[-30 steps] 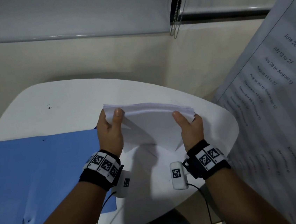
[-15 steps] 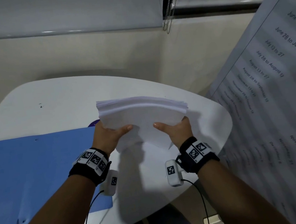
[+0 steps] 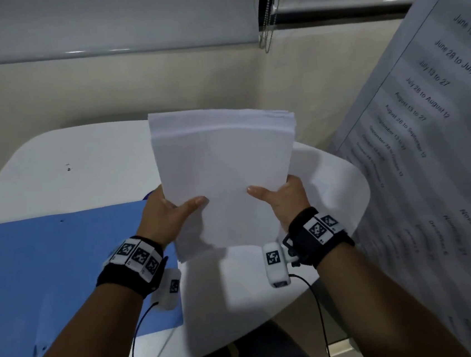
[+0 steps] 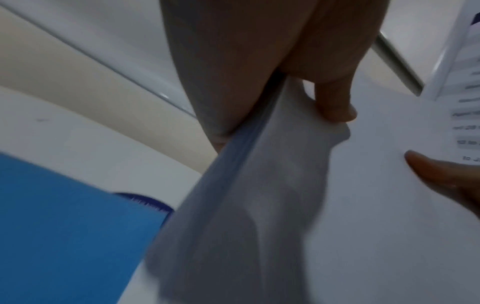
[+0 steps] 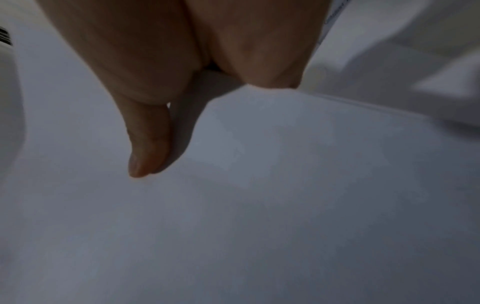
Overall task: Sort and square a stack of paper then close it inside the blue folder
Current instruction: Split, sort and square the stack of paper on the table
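Observation:
A thick stack of white paper (image 3: pixel 222 162) stands tilted up above the white table (image 3: pixel 83 177), its top edges slightly uneven at the right corner. My left hand (image 3: pixel 171 211) grips its left side, thumb across the front sheet. My right hand (image 3: pixel 280 199) grips the right side the same way. The left wrist view shows the stack's edge (image 4: pixel 233 185) pinched between thumb and fingers (image 4: pixel 335 102). In the right wrist view my thumb (image 5: pixel 148 144) lies on the front sheet (image 5: pixel 285 185). The open blue folder (image 3: pixel 50 285) lies flat at the left.
A large printed sheet with date lines (image 3: pixel 429 158) hangs close on the right. A beige wall (image 3: pixel 102 87) and a window blind with a bead chain (image 3: pixel 266 15) are behind the table. The table's rounded edge (image 3: pixel 356 209) curves at the right.
Both hands have lifted the stack off the table and tipped it upright. My thumbs moved from the top edge down to the lower half of the front sheet.

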Demonstrator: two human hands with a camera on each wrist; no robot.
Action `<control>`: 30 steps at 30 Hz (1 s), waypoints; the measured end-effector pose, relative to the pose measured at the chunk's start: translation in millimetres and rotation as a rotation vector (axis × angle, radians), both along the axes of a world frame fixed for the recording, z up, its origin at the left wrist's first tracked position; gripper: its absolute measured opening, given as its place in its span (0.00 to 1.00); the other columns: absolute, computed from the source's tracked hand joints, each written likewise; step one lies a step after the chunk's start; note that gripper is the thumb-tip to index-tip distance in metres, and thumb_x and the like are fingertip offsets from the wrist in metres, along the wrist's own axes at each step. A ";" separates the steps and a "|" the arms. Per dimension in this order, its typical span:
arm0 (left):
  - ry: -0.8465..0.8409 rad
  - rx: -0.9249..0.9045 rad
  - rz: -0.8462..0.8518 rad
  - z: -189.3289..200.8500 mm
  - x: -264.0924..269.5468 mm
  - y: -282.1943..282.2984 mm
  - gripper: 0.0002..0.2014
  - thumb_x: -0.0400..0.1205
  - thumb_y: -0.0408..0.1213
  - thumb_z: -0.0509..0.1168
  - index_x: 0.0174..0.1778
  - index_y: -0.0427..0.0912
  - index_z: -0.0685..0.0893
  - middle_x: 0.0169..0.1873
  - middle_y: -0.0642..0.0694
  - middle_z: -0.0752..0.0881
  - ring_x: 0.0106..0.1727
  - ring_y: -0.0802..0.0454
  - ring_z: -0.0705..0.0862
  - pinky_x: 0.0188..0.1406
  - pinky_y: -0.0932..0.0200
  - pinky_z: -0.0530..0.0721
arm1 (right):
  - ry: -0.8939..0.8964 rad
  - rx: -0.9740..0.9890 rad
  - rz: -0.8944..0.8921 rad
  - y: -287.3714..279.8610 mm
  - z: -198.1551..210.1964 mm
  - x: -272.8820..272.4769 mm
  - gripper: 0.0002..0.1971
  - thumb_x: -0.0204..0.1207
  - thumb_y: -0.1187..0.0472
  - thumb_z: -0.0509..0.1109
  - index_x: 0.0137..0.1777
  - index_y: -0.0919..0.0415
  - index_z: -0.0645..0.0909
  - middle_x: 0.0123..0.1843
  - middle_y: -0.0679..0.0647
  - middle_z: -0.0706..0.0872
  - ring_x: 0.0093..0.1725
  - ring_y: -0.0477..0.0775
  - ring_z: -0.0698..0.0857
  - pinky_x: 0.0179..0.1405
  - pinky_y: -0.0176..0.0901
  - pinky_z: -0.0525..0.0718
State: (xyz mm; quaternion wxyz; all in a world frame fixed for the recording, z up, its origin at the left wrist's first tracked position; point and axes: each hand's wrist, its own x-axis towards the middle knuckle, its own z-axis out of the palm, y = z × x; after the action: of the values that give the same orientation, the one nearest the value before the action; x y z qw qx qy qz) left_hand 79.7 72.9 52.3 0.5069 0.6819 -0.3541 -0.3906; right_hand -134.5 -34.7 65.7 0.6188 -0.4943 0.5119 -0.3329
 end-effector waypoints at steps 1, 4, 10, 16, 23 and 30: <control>0.020 0.010 -0.027 0.5 2.1 5.9 0.16 0.74 0.41 0.79 0.56 0.57 0.86 0.47 0.64 0.92 0.50 0.64 0.90 0.51 0.61 0.88 | -0.036 0.022 0.002 0.3 1.4 0.2 0.16 0.62 0.65 0.85 0.50 0.59 0.89 0.49 0.55 0.93 0.51 0.56 0.92 0.53 0.53 0.88; 0.065 0.054 0.019 -7.6 3.9 20.1 0.11 0.75 0.41 0.80 0.51 0.52 0.88 0.44 0.55 0.94 0.46 0.57 0.91 0.52 0.49 0.88 | -0.095 0.111 0.025 5.5 -5.8 4.3 0.17 0.66 0.66 0.83 0.55 0.62 0.87 0.52 0.56 0.92 0.52 0.57 0.91 0.54 0.55 0.88; 0.105 0.122 0.161 -24.9 12.4 45.2 0.18 0.66 0.49 0.77 0.48 0.44 0.88 0.44 0.45 0.91 0.45 0.43 0.88 0.43 0.49 0.86 | 0.568 0.186 -0.024 16.0 -66.0 -17.9 0.40 0.65 0.27 0.69 0.63 0.61 0.80 0.63 0.55 0.83 0.64 0.58 0.81 0.68 0.59 0.77; 0.091 0.171 0.290 -28.7 43.7 72.9 0.14 0.76 0.39 0.78 0.55 0.41 0.87 0.47 0.41 0.90 0.46 0.40 0.88 0.45 0.47 0.86 | 1.109 0.431 -0.063 12.7 -106.1 -27.1 0.64 0.66 0.31 0.74 0.85 0.66 0.37 0.86 0.63 0.42 0.85 0.69 0.45 0.78 0.69 0.58; 0.107 0.122 0.380 -9.4 68.7 88.0 0.05 0.80 0.34 0.74 0.50 0.42 0.87 0.40 0.44 0.88 0.39 0.45 0.85 0.38 0.54 0.83 | 1.038 0.235 0.018 6.1 -116.3 -5.0 0.52 0.75 0.59 0.75 0.85 0.59 0.37 0.86 0.60 0.50 0.84 0.66 0.52 0.77 0.61 0.66; 0.120 0.104 0.406 -6.5 82.9 93.4 0.07 0.79 0.35 0.74 0.52 0.40 0.88 0.42 0.41 0.89 0.41 0.42 0.85 0.42 0.50 0.85 | 1.120 0.265 0.043 8.1 -107.3 25.8 0.62 0.71 0.51 0.79 0.83 0.66 0.30 0.85 0.66 0.52 0.82 0.67 0.59 0.77 0.58 0.66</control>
State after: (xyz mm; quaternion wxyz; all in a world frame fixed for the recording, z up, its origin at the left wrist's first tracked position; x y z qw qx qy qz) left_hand 162.6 166.3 45.7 0.5595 0.7401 -0.1580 -0.3381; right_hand -108.7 -26.6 -41.6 0.3166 -0.5236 0.7887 0.0594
